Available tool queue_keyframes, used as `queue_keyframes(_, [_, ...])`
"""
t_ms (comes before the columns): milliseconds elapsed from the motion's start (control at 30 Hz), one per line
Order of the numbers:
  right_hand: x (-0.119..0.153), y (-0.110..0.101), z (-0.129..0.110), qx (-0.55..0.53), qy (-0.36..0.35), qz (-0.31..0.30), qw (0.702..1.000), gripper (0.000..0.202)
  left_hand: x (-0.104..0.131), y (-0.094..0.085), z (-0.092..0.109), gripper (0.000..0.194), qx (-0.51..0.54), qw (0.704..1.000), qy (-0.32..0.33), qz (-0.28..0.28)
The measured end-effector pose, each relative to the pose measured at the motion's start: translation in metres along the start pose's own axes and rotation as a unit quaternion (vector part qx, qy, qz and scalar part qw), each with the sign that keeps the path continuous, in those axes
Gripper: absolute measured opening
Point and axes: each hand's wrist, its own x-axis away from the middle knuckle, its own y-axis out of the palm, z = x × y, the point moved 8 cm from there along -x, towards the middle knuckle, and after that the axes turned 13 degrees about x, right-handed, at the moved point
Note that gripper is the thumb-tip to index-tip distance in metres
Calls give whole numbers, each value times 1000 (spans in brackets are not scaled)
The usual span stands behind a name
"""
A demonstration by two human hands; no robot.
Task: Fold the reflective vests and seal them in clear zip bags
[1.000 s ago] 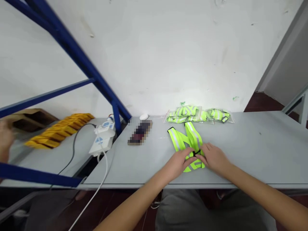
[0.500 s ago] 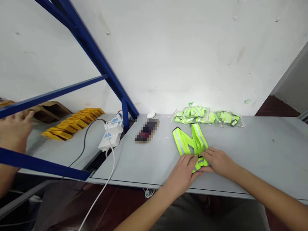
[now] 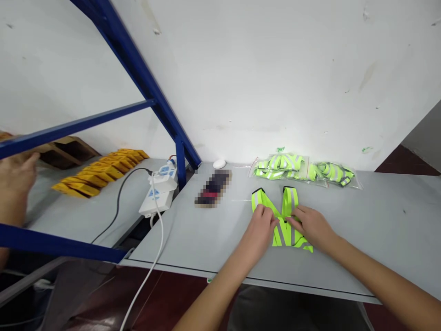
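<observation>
A lime-yellow reflective vest (image 3: 285, 235) made of straps with grey stripes lies folded on the grey table, its two shoulder loops toward the wall. My left hand (image 3: 263, 225) is closed on the vest's left strap, fingers pinched together. On the opposite side my right hand (image 3: 312, 225) pinches the right strap between thumb and fingers. Part of the fabric is covered by my fingers. Just beyond lie clear bags holding more reflective vests, one bag (image 3: 280, 165) at left and another bag (image 3: 332, 174) at right.
A pixelated flat item (image 3: 213, 188) and a white round object (image 3: 219, 163) are left of the vest. Farther left stand white power strips (image 3: 158, 193) with cables, a blue metal frame (image 3: 148, 87) and yellow folded pieces (image 3: 103, 172). Another person's hand (image 3: 17, 179) is beyond the frame.
Both hands have moved up from the vest's lower edge to its middle straps. The lower part now lies spread flatter, and the shoulder loops stand farther apart. The camera view has shifted slightly.
</observation>
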Motion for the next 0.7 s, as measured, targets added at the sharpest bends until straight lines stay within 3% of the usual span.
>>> queue_keyframes(133, [-2, -4, 2, -10, 3, 52, 999, 26, 13, 16, 14, 19, -136, 987, 90, 12])
queue_keyframes(267, [1, -15, 17, -74, 25, 77, 994, 30, 30, 25, 25, 30, -117, 981, 150, -41])
queue_keyframes(400, [12, -28, 20, -177, -22, 33, 983, 22, 34, 24, 25, 57, -104, 984, 125, -74])
queue_keyframes(500, [21, -32, 15, -215, -59, -29, 974, 30, 30, 24, 20, 49, -123, 984, 111, -72])
queue_keyframes(567, [24, -30, 17, -239, -46, -58, 968, 37, 26, 26, 16, 47, -125, 984, 105, -75])
queue_keyframes(700, [24, -24, 26, -300, -19, -91, 949, 22, 23, 25, 9, 56, -97, 988, 91, -74])
